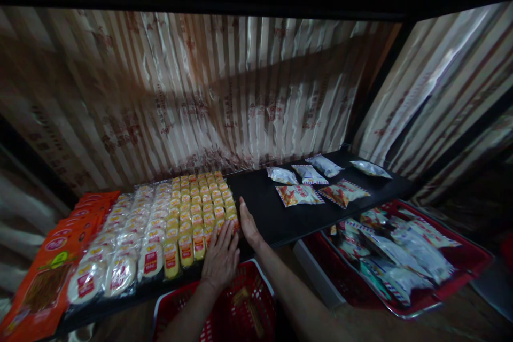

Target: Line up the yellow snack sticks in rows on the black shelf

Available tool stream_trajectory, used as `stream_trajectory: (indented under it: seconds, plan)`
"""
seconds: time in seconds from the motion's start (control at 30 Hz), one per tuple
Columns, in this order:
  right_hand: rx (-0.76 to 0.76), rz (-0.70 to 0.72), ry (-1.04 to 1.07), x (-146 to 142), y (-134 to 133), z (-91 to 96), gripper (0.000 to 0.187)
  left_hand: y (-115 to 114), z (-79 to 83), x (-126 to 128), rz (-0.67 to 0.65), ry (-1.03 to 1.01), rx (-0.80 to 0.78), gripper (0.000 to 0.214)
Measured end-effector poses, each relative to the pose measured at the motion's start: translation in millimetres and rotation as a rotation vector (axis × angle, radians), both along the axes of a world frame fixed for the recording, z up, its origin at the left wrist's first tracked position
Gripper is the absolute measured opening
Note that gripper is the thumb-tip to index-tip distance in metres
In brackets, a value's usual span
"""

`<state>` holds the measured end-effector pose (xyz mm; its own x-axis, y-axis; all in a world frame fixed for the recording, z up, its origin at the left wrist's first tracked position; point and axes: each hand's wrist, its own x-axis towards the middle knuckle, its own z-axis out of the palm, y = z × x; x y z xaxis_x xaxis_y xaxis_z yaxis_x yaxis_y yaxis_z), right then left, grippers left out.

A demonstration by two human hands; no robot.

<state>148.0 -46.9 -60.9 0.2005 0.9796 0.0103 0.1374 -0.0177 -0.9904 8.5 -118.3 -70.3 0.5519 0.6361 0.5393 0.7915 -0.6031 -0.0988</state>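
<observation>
Rows of small yellow wrapped snack cakes [186,248] with red labels stand packed on the black shelf [262,214]. My left hand [221,257] lies over the front right corner of these rows, fingers stretched out and touching the packs. On the right side of the same rows, my right hand [249,225] is held on edge, its fingers straight and its palm turned toward the packs. Neither hand visibly grips anything. Left of the yellow packs are rows of round white wrapped cakes [120,275], and orange snack bags [52,272] fill the far left end.
Several puffed snack bags [300,195] lie on the shelf's right part. Below on the right is a red basket [473,272] of similar bags; another red basket [160,304] with a few yellow packs sits under my arms. Printed sheeting [192,91] hangs behind.
</observation>
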Motion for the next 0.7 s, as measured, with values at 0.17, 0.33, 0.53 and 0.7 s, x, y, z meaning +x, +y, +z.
stream_trajectory:
  seconds: [0.17,0.33,0.53,0.7]
  plan:
    - [0.016,0.075,0.042,-11,8,-5.6,0.074,1,-3.0,0,0.024,0.0,-0.013,0.047]
    - [0.018,0.079,0.134,-13,9,-10.5,0.078,1,-3.7,0,0.038,0.012,0.021,0.048]
    - [-0.03,0.03,0.126,0,23,5.0,0.089,0,1.4,-1,0.036,0.019,0.068,0.049]
    - [-0.03,0.067,0.156,-3,39,6.5,0.085,0,3.3,0,0.049,0.029,0.036,0.052]
